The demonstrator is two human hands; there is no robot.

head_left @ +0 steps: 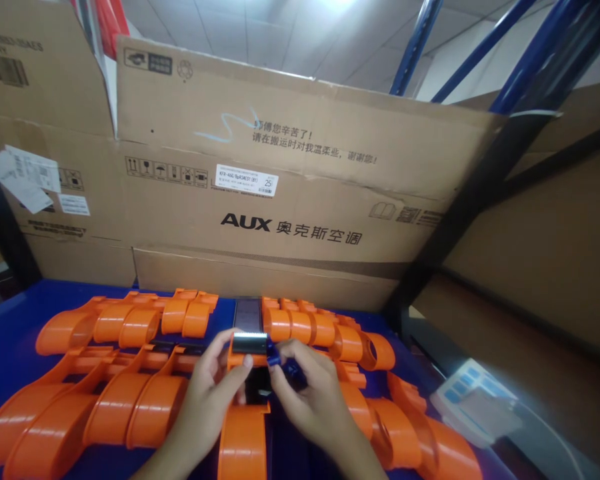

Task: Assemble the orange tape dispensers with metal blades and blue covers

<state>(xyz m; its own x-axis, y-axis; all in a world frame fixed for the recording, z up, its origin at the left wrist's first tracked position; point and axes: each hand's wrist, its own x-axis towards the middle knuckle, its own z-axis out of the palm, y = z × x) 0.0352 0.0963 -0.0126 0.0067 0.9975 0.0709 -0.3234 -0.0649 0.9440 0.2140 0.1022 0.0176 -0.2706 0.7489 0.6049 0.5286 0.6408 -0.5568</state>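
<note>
Nearest, at ctr btwn the wrists: an orange hoop (pixel 244 441), its near end cut off by the frame; can't tell if it's joined to the pc above. L hand (pixel 211 381) fingers are closed round an orange pc (pixel 259 361), thumb on its near face; the pc is held up over the counter (pixel 10 320), mid-scene, w/ a dark toothed strip (pixel 250 343) along its top. R hand (pixel 307 387) fingers are pinched on a dark-blue part (pixel 274 353) by the strip's right end. Prob midway on this pc: both hands on it, not set down. Whether the blue part is attached, can't tell b/c fingers cover it.

Either side, more orange pcs lie in near rows, left (pixel 115 407) and right (pixel 393 433), the lowest cut off; then far rows, left (pixel 140 325) and right (pixel 290 325). They overlap, so done vs left can't be counted; some near-left ones show dark bits at their far ends. Far right: a white-and-blue unit (pixel 473 400), washed out, labels unreadable. Behind all, cardboard (pixel 300 220) marked AUX, upper-left print partly cut off.
</note>
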